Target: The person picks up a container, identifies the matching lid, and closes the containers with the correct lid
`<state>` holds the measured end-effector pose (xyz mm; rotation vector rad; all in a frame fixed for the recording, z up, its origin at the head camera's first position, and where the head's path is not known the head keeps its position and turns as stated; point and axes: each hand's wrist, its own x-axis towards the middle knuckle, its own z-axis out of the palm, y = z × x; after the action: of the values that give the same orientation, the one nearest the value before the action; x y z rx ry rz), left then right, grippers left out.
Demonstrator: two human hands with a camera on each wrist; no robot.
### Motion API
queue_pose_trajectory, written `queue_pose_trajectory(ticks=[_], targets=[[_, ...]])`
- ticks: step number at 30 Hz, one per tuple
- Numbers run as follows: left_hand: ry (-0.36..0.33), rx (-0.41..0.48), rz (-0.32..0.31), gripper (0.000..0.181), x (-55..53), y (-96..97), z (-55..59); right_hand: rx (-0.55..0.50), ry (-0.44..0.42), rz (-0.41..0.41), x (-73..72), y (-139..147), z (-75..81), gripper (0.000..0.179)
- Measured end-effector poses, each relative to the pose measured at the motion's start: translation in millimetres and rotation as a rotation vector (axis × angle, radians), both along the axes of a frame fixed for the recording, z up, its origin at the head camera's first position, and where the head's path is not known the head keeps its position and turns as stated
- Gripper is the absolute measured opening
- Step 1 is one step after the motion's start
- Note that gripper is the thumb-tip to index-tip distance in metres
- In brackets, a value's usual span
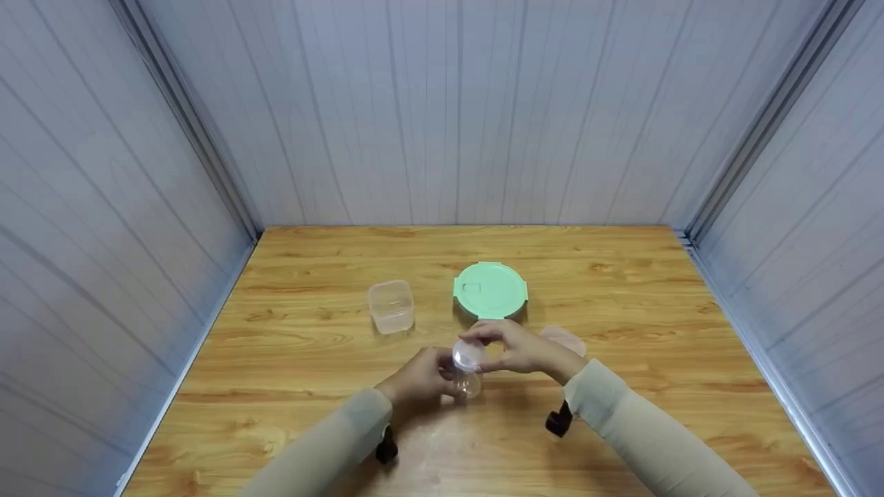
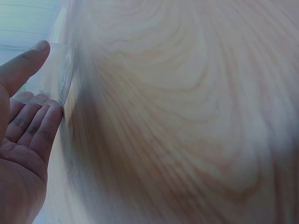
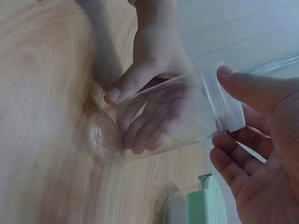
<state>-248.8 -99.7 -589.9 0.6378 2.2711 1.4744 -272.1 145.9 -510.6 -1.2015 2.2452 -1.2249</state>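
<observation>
A clear plastic jar (image 1: 469, 386) with a translucent whitish lid (image 1: 468, 354) stands on the wooden table between both hands. My left hand (image 1: 418, 376) grips the jar's body low down from the left, thumb on one side and fingers round the other. From the right, my right hand (image 1: 519, 348) pinches the lid at its edge between thumb and fingers. In the right wrist view the lid (image 3: 228, 105) sits on the jar's mouth, and the left fingers show through the clear wall. In the left wrist view only the jar's lower part (image 2: 65, 77) appears.
Behind the hands is a round container with a mint-green lid (image 1: 490, 290). A small clear rectangular container (image 1: 391, 307) stands to its left. Partly behind the right wrist lies a pale translucent lid-like piece (image 1: 563, 337). Panelled walls (image 1: 442, 124) enclose the table at the back and sides.
</observation>
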Motion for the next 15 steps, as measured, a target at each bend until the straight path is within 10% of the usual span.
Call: queue_pose_trajectory(ticks=[8, 15], targets=[[-0.019, 0.000, 0.009, 0.035, 0.4, 0.1, -1.3, -0.006, 0.019, -0.127, 10.8, -5.2, 0.7, 0.054], [-0.110, 0.049, 0.011, 0.042, 2.0, 0.8, -0.5, 0.002, 0.027, -0.077, 6.3, -2.1, -0.3, 0.053]])
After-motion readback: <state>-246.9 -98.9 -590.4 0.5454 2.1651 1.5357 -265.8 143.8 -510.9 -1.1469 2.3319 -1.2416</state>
